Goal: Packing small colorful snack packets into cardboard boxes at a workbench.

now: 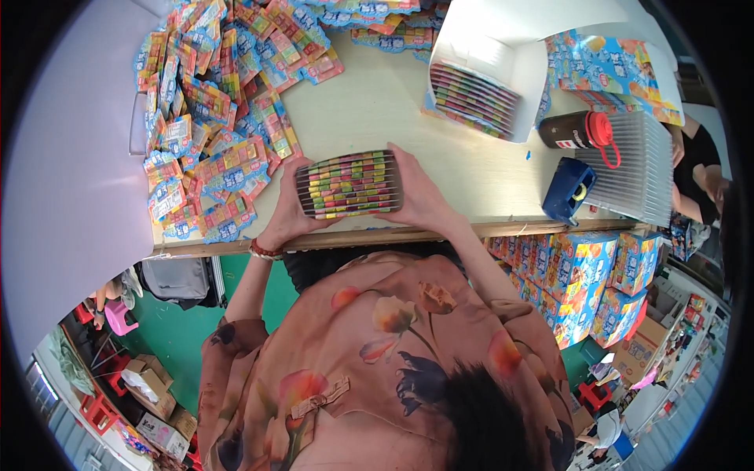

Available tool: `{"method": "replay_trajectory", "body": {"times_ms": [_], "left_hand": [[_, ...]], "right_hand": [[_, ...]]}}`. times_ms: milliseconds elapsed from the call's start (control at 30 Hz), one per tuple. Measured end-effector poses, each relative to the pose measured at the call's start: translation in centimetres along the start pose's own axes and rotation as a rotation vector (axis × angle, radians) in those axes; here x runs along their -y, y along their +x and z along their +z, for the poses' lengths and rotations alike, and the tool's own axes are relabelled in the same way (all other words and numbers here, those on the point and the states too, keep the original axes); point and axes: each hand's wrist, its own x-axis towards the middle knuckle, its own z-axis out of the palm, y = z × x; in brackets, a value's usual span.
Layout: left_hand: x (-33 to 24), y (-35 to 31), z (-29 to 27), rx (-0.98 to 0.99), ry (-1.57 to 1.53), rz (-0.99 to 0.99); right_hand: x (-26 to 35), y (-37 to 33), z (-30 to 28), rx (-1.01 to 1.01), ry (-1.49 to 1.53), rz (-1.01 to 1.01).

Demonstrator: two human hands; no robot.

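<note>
A stack of flat candy blister packs (349, 184), with rows of small colourful pieces showing, stands on edge near the front of the table. My left hand (289, 206) wraps its left end and my right hand (418, 192) its right end, so both are closed on the same stack. Left of it spreads a loose pile of similar packs (228, 169) on blue and orange cards. An open white carton (491, 47) stands beyond my right hand, with a row of such packs (475, 98) inside it.
At right on the table (353, 102) are a dark bottle with a red lid (577, 129), a blue tape dispenser (567, 190) and stacked see-through plastic trays (640, 165). Printed cartons (577, 271) are piled below the table's right edge. Another person (695, 169) is at the far right.
</note>
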Motion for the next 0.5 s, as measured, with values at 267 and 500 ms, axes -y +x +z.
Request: {"method": "replay_trajectory", "body": {"times_ms": [267,500], "left_hand": [[-7.0,2.5,-0.4,0.09,0.017,0.101],[-13.8,19.3,1.0,0.054,0.162,0.544]], "right_hand": [[2.9,-1.9,-5.4,-0.042,0.081,0.025],[0.5,1.3,-16.5,-0.408,-0.275,-0.037]]}}
